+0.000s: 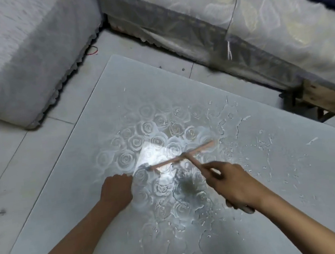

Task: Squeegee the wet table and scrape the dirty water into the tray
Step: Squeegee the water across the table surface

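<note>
squeegee stroke in hand. right hand [228,184] fingers curl round the squeegee [183,156] handle; blade rests on the wet surface [271,178] just beyond them. left hand [116,191] beside the blade's left end, fingers hidden, state unclear. next: draw water toward the tray, which is not in view.

head view | faces forward-down | close above table [256,231]

- A pale grey counter [71,199], with a rose pattern [146,129] at its middle.
- Spilled water [226,118], in puddles and drops across its middle and right.
- A squeegee [183,156], its blade on the wet patch.
</note>
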